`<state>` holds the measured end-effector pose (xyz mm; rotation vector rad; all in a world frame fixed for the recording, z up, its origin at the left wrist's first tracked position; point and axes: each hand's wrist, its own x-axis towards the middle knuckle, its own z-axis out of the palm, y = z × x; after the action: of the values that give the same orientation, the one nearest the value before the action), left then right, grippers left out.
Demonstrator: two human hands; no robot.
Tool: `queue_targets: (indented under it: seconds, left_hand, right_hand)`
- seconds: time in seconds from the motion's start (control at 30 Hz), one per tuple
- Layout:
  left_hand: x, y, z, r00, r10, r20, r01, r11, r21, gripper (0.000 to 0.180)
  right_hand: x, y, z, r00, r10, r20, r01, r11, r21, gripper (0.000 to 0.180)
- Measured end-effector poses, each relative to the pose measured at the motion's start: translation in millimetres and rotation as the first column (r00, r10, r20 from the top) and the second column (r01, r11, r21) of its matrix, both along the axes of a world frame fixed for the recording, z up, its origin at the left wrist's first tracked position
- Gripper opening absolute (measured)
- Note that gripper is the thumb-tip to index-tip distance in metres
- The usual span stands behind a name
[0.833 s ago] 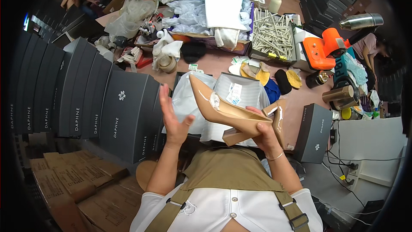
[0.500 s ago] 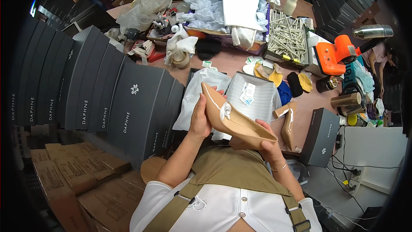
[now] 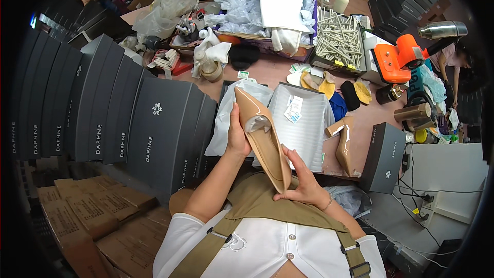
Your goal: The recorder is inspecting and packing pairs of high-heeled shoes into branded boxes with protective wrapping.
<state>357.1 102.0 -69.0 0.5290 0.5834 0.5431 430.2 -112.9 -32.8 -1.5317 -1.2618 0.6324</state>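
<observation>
Between my two hands is a tan pointed-toe high-heeled shoe [image 3: 263, 146], toe pointing away from me and its opening up, with crumpled clear stuffing in the toe. My left hand [image 3: 238, 135] grips its side near the toe, and my right hand [image 3: 303, 181] is closed around the heel end. The matching shoe [image 3: 346, 149] lies on its side on the table to the right. Just beyond my hands is an open shoebox [image 3: 280, 104] lined with striped white tissue, a white-blue sachet [image 3: 294, 109] on it. White wrapping paper [image 3: 218, 128] spreads left of the held shoe.
Dark shoeboxes [image 3: 159, 118] stand in rows at left, cartons [image 3: 92, 211] below them. A shoebox lid [image 3: 383, 157] stands at right. Farther back are a box of paper sticks [image 3: 337, 41], an orange tool [image 3: 393, 64], metal cups [image 3: 411, 113] and plastic bags [image 3: 242, 5]. Other people are in the background.
The shoe has swung from slanting to nearly lengthwise, its heel end coming left and nearer to me. My right hand has moved left and down with it.
</observation>
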Motion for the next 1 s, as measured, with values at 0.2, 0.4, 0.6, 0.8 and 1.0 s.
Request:
queue_targets:
  seconds: [0.2, 0.4, 0.6, 0.8, 1.0]
  left_hand:
    - [13.3, -27.8, -25.4, 0.984, 0.027, -0.173, -0.011, 0.996, 0.089, 0.049]
    - [14.0, 44.9, -43.1, 0.663, 0.201, -0.721, 0.632, 0.366, 0.683, 0.049]
    - [76.7, 130.6, -60.5, 0.112, 0.489, -0.865, 0.993, -0.015, 0.120, 0.036]
    - [25.3, 92.0, -39.7, 0.328, 0.569, -0.754, 0.885, 0.094, 0.456, 0.019]
    - [-34.4, -14.9, 40.6, 0.655, 0.518, -0.550, 0.423, 0.353, 0.835, 0.021]
  right_hand:
    - [1.8, -7.8, 7.6, 0.985, 0.011, 0.170, 0.045, 0.944, -0.326, 0.072]
    - [48.3, -106.2, -9.6, 0.820, -0.358, -0.447, 0.187, 0.905, -0.382, 0.048]
    - [66.8, -108.2, -5.7, 0.657, -0.301, -0.691, 0.158, 0.951, -0.265, 0.048]
    - [95.1, -87.3, -19.8, 0.543, -0.068, -0.837, -0.034, 0.994, -0.102, 0.054]
    - [77.6, -35.3, -8.7, 0.311, 0.057, -0.949, -0.250, 0.968, -0.023, 0.061]
